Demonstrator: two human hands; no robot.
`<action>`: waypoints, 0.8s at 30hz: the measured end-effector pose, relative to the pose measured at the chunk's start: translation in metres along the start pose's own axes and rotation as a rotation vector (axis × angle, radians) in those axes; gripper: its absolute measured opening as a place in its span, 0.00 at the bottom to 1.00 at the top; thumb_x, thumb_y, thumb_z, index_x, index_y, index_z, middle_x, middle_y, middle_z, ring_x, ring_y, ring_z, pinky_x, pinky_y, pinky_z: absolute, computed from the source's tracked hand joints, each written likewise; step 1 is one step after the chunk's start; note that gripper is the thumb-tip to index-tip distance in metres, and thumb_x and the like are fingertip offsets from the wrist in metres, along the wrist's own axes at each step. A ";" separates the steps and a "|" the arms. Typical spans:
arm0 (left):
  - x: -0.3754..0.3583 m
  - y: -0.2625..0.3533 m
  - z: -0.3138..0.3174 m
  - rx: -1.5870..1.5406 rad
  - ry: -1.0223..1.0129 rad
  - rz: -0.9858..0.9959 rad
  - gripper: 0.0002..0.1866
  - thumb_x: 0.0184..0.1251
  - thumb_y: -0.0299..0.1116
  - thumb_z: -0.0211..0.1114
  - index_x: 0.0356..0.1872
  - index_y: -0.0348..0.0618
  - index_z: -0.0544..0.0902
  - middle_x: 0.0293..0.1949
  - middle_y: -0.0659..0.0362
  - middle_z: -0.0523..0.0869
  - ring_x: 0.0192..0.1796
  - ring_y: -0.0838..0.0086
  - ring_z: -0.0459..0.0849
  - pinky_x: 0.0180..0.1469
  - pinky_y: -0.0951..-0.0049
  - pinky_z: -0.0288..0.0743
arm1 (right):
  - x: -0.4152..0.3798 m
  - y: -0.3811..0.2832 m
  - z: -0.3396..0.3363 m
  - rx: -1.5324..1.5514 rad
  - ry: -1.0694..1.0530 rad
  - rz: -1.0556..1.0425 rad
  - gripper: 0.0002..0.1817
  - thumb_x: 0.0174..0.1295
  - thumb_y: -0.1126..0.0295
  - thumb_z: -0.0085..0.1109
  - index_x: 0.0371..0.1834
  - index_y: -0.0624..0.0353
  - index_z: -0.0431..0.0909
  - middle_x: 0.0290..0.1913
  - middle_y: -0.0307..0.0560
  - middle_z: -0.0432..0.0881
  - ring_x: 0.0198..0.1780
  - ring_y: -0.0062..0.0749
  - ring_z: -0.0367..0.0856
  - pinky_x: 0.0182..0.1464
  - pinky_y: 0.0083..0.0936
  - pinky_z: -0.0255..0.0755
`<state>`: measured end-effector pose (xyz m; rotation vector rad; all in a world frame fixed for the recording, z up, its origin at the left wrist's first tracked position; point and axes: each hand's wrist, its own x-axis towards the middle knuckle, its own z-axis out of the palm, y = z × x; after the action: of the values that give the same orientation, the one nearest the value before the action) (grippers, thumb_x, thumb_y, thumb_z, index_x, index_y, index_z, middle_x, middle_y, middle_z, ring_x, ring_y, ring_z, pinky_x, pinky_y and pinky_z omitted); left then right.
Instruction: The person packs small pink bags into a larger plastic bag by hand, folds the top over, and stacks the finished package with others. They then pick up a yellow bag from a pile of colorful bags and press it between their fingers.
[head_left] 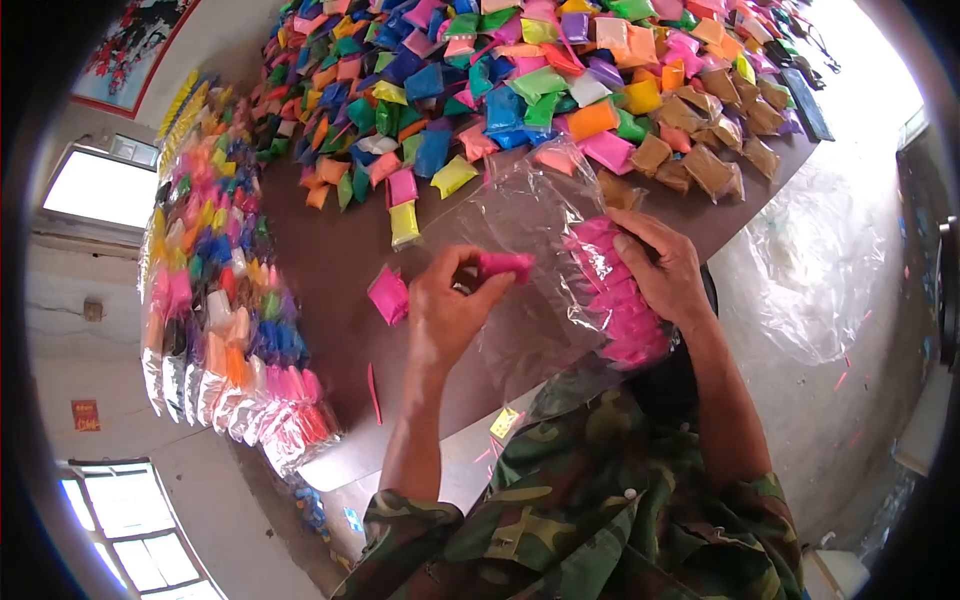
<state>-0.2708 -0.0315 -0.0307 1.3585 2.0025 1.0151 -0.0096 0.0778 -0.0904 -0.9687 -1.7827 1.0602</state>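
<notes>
My left hand (448,305) pinches a small pink packet (505,265) between thumb and fingers, at the left side of a clear plastic bag (530,215). Several pink packets (612,295) lie stacked inside that bag. My right hand (662,262) is closed round the bag's right side and the packets in it. On the brown table (330,250), another pink packet (389,296) lies just left of my left hand. A thin red stick (374,393) rests nearer the table's front edge.
A large heap of coloured packets (500,90) covers the back of the table, with brown packets (712,172) at its right. Filled clear bags (235,330) stand in rows along the left edge. A big clear plastic sheet (815,260) lies on the floor at right.
</notes>
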 end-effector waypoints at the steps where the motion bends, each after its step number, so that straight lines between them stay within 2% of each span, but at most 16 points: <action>1: 0.007 -0.007 0.013 -0.026 0.044 0.034 0.19 0.63 0.30 0.84 0.53 0.37 0.88 0.39 0.61 0.93 0.40 0.81 0.88 0.44 0.75 0.83 | 0.000 0.001 0.000 0.001 0.000 -0.008 0.17 0.75 0.72 0.67 0.65 0.58 0.87 0.61 0.52 0.91 0.60 0.42 0.91 0.63 0.32 0.80; 3: 0.019 -0.021 0.036 -0.074 0.134 0.102 0.20 0.64 0.30 0.84 0.54 0.36 0.88 0.40 0.60 0.93 0.40 0.80 0.88 0.45 0.74 0.84 | 0.001 0.001 -0.001 -0.007 0.000 -0.007 0.17 0.75 0.72 0.67 0.65 0.58 0.87 0.61 0.53 0.91 0.60 0.42 0.91 0.63 0.32 0.80; 7: 0.020 -0.011 0.063 -0.145 0.209 0.108 0.21 0.65 0.32 0.83 0.56 0.36 0.89 0.43 0.58 0.93 0.41 0.76 0.89 0.47 0.71 0.84 | 0.000 -0.004 -0.001 -0.012 0.003 0.008 0.17 0.75 0.72 0.67 0.65 0.60 0.87 0.60 0.54 0.91 0.61 0.43 0.91 0.64 0.33 0.79; 10: 0.024 -0.005 0.064 0.044 0.183 0.220 0.21 0.65 0.31 0.83 0.58 0.39 0.89 0.46 0.55 0.93 0.47 0.74 0.90 0.51 0.70 0.84 | 0.002 -0.002 0.000 -0.028 0.004 -0.028 0.17 0.75 0.72 0.66 0.65 0.60 0.87 0.60 0.55 0.91 0.62 0.43 0.90 0.65 0.32 0.79; 11: 0.025 -0.002 0.066 -0.084 0.136 0.185 0.21 0.65 0.31 0.82 0.58 0.43 0.90 0.49 0.53 0.93 0.53 0.70 0.91 0.55 0.68 0.83 | 0.001 -0.001 0.000 -0.043 0.007 -0.040 0.18 0.75 0.72 0.66 0.65 0.61 0.87 0.60 0.55 0.91 0.62 0.43 0.90 0.65 0.32 0.79; 14: 0.037 -0.015 0.077 -0.020 0.110 0.439 0.19 0.65 0.29 0.81 0.56 0.40 0.89 0.50 0.46 0.92 0.51 0.53 0.92 0.55 0.59 0.85 | 0.002 -0.004 -0.001 -0.043 -0.004 -0.010 0.18 0.74 0.73 0.66 0.65 0.62 0.86 0.61 0.56 0.91 0.63 0.43 0.90 0.66 0.32 0.78; 15: 0.035 -0.012 0.074 -0.081 0.046 0.377 0.18 0.66 0.27 0.79 0.56 0.41 0.90 0.51 0.45 0.92 0.56 0.49 0.92 0.59 0.57 0.84 | 0.003 -0.005 -0.002 -0.040 -0.008 -0.010 0.18 0.74 0.73 0.66 0.65 0.62 0.86 0.61 0.56 0.91 0.63 0.43 0.90 0.66 0.32 0.78; 18: 0.042 -0.013 0.068 -0.065 0.017 0.442 0.18 0.67 0.27 0.79 0.58 0.44 0.91 0.52 0.49 0.94 0.54 0.60 0.93 0.58 0.65 0.84 | 0.002 -0.004 -0.002 -0.031 -0.015 -0.005 0.18 0.74 0.74 0.66 0.65 0.62 0.86 0.61 0.56 0.90 0.63 0.43 0.90 0.66 0.32 0.78; 21: 0.044 -0.012 0.070 -0.077 0.013 0.450 0.19 0.66 0.26 0.78 0.58 0.42 0.90 0.49 0.46 0.93 0.51 0.52 0.93 0.55 0.60 0.85 | 0.002 -0.003 -0.002 -0.022 -0.016 -0.001 0.18 0.74 0.74 0.66 0.66 0.62 0.86 0.61 0.56 0.90 0.63 0.43 0.90 0.66 0.32 0.78; 24: 0.046 -0.014 0.077 -0.069 -0.035 0.428 0.17 0.68 0.24 0.76 0.58 0.39 0.90 0.49 0.47 0.94 0.52 0.59 0.93 0.55 0.64 0.85 | 0.002 -0.006 -0.003 -0.026 -0.020 0.011 0.19 0.73 0.75 0.66 0.66 0.63 0.85 0.62 0.56 0.90 0.64 0.43 0.90 0.66 0.32 0.78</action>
<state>-0.2376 0.0313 -0.0872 1.7974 1.6673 1.2188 -0.0087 0.0787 -0.0834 -0.9879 -1.8137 1.0596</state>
